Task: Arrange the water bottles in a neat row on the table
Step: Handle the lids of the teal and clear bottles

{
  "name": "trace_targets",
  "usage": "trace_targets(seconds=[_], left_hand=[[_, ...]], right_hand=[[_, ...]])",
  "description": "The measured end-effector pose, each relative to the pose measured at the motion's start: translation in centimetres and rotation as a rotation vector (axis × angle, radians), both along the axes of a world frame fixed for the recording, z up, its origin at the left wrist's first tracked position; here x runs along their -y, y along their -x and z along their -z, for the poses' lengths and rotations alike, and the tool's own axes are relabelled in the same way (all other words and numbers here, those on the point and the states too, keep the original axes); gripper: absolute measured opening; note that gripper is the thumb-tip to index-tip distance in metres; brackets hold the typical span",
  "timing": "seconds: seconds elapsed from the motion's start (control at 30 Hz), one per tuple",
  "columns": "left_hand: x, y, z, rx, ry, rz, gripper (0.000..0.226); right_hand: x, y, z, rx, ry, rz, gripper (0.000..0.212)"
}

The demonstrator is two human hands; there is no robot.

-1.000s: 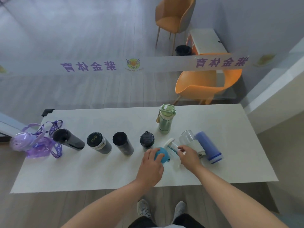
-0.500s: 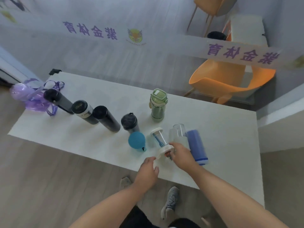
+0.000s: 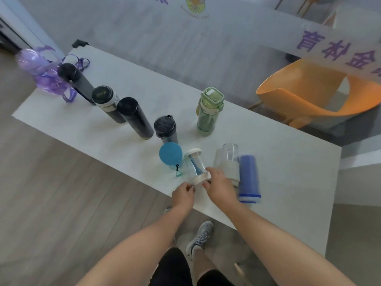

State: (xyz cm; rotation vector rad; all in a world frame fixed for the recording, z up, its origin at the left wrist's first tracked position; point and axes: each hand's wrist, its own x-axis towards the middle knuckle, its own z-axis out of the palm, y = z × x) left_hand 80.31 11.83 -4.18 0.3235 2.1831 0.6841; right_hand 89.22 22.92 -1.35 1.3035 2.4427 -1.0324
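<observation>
The fingers of the right hand were curled over the near white end of the small clear bottle, gripping its base, as half a second before. The left hand sat just beside that same end, its fingers bent loosely inward and holding nothing; a second earlier it had covered the blue round-capped bottle, and it had since drawn back to the table's near edge. The clear bottle lay tilted on the white table, its far white cap pointing away from the person, in much the same spot as before.

Taking the clear bottle as the mark: the blue round-capped bottle stood touching or nearly touching it on the left, now uncovered. On its right lay a clear glass bottle with a white sleeve, and just beyond that a blue bottle on its side. Farther back and slightly right stood the green bottle, upright. Running away to the far left were four dark bottles in a line: a short dark one, a tall black one, a black one with a silver band and another black one, ending at a purple bottle with straps at the table's far corner. None of these had shifted; only the camera's angle had changed. An orange chair stood behind the table.
</observation>
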Motion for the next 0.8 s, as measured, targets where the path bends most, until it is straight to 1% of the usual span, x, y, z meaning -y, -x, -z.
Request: trace_targets(seconds=[0.1,0.23,0.33,0.4,0.5,0.57,0.7,0.8], left_hand=[[1.7,0.5,-1.6,-0.031,-0.027,0.064,0.014],[2.9,1.2,-4.0,-0.075,-0.134,0.128,0.014],[2.6,2.1,-5.7,-0.065,-0.184,0.105,0.014],[2.1,2.6,-6.5,-0.038,-0.208,0.047,0.016],[1.3,3.2,-7.4,0.014,-0.236,-0.048,0.012],[0.9,3.4,-7.6,0.023,-0.232,-0.071,0.010],[0.5,3.6,-7.3,0.016,-0.207,-0.040,0.005],[0.7,3.5,-7.1,0.049,-0.194,-0.014,0.009]], right_hand=[[0.5,-0.4,-0.7,-0.035,0.096,0.102,0.052],[0.8,-0.8,-2.2,-0.040,0.134,0.158,0.047],[0.8,-0.8,-3.5,-0.057,0.229,0.231,0.035],[0.8,-0.7,-4.2,-0.085,0.261,0.280,0.031],[0.7,-0.1,-5.0,-0.136,0.279,0.346,0.034],[0.6,0.5,-5.6,-0.155,0.298,0.379,0.036],[-0.1,1.6,-6.2,-0.164,0.318,0.431,0.039],[-0.4,2.0,-6.1,-0.158,0.298,0.417,0.040]])
